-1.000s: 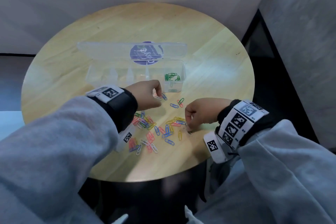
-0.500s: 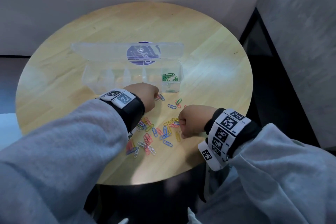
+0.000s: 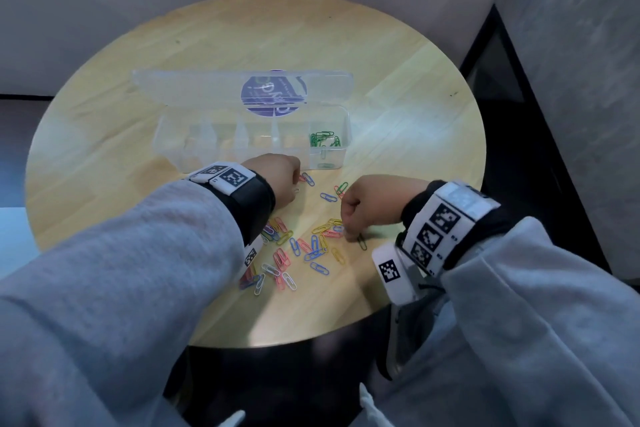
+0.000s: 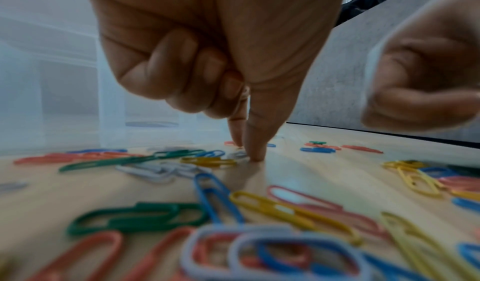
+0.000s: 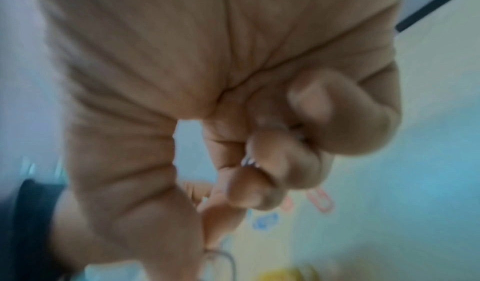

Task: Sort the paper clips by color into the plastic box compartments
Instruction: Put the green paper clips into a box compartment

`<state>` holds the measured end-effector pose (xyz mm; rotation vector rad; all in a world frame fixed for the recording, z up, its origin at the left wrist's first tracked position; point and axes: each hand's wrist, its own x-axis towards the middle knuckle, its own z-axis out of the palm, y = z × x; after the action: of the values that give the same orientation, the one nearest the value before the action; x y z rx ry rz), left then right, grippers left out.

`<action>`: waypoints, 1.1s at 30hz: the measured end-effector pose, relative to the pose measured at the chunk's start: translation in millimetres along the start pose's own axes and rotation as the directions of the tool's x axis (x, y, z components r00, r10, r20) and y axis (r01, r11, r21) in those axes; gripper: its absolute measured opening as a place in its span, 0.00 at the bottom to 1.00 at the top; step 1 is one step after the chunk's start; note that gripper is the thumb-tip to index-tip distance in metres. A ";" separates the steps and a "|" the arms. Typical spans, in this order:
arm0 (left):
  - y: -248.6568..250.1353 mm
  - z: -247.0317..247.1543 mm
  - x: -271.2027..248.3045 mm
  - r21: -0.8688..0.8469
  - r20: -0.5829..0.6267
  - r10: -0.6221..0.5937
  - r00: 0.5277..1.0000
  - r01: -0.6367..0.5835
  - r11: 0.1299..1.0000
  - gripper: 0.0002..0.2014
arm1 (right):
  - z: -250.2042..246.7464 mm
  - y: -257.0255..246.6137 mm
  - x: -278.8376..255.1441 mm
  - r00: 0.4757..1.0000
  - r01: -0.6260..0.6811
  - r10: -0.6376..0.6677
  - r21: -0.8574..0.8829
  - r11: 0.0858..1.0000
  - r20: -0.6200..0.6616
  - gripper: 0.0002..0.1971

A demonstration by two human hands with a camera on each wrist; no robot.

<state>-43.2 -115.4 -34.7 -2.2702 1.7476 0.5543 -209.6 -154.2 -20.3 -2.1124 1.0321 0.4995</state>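
Observation:
A clear plastic box (image 3: 225, 158) stands open on the round table, and green clips (image 3: 323, 140) fill its rightmost compartment. Loose coloured paper clips (image 3: 304, 250) lie scattered in front of it. My left hand (image 3: 294, 184) is just in front of the box. In the left wrist view, its thumb and forefinger tips (image 4: 255, 156) meet on the table at a white clip (image 4: 239, 154), with the other fingers curled. My right hand (image 3: 351, 236) is curled at the pile's right edge. It pinches a dark green clip (image 3: 362, 242) that lies on the table. The right wrist view is blurred.
The box lid (image 3: 207, 87) lies open behind the box. A blue clip (image 3: 328, 197) and a green and red pair (image 3: 341, 188) lie between my hands. The table's near edge (image 3: 277, 340) is close to the pile. Walls stand behind and to the right.
Both hands stay over the clips with little shift. The left hand's fingertips have come down to the table near the box. The right hand's fingers now reach the dark green clip.

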 end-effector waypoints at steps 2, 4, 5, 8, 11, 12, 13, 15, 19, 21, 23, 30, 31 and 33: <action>1.6 -0.2 -0.1 0.014 0.005 0.007 1.000 -0.007 1.000 0.11 | -9.7 1.7 -2.8 1.000 0.003 0.000 0.121 0.993 -0.021 0.09; 3.1 -0.3 -0.5 0.028 0.022 0.014 1.000 -0.014 1.000 0.10 | -14.9 1.6 -5.8 1.000 0.024 -0.020 0.237 0.971 -0.021 0.09; 3.5 -0.1 -0.5 0.029 0.035 0.015 0.999 -0.016 0.999 0.09 | -16.1 0.9 -6.8 0.999 0.040 -0.038 0.298 0.954 -0.011 0.10; 2.3 2.1 -0.3 0.007 0.065 0.024 0.998 -0.025 1.000 0.08 | -16.3 -1.8 -7.8 0.996 0.076 -0.093 0.452 0.889 0.015 0.11; 0.5 3.4 -2.3 -0.023 0.097 0.031 0.995 -0.029 0.999 0.06 | -15.7 -2.9 -5.9 0.993 0.086 -0.117 0.576 0.813 0.016 0.12; -0.2 2.5 -4.0 -0.034 0.096 0.035 0.995 -0.031 0.999 0.05 | -15.4 -3.1 -4.3 0.993 0.087 -0.119 0.605 0.792 0.012 0.13; -1.2 0.3 -6.1 -0.047 0.093 0.038 0.995 -0.034 0.998 0.03 | -15.3 -3.8 -2.8 0.993 0.089 -0.120 0.627 0.774 0.007 0.13; -8.2 -5.2 -9.9 -0.120 0.087 0.051 0.995 -0.040 0.992 0.03 | -15.1 -7.4 0.3 0.992 0.097 -0.130 0.666 0.740 0.000 0.13; -32.8 -17.2 -22.9 -0.504 0.151 0.036 0.988 0.046 0.863 0.07 | -11.5 -19.4 8.3 0.990 0.098 -0.140 0.747 0.658 -0.007 0.11; -43.0 -19.0 -30.6 -0.653 0.182 0.006 0.983 0.116 0.749 0.07 | -7.3 -25.2 11.2 0.986 0.087 -0.165 0.775 0.626 0.024 0.10; -50.3 -17.5 -39.1 -0.792 0.222 -0.002 0.975 0.181 0.583 0.04 | -3.0 -29.5 12.9 0.984 0.067 -0.172 0.786 0.615 0.051 0.11; -67.1 -4.0 -57.0 -0.969 0.159 0.055 0.986 0.145 0.199 0.08 | 10.9 -48.7 12.8 0.980 0.027 -0.135 0.579 0.815 0.144 0.13; -67.3 -2.9 -59.0 -0.981 0.155 0.078 0.985 0.144 0.131 0.07 | 13.1 -51.6 11.7 0.976 0.029 -0.144 0.553 0.833 0.166 0.12; -70.1 0.9 -61.4 -0.989 0.143 0.112 0.983 0.145 -0.006 0.07 | 17.3 -55.9 10.8 0.972 0.046 -0.153 0.496 0.867 0.176 0.09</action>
<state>10.6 -42.5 -13.1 -2.6754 1.1553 2.7331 -159.0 -123.4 -13.9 -1.6108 0.8167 0.3528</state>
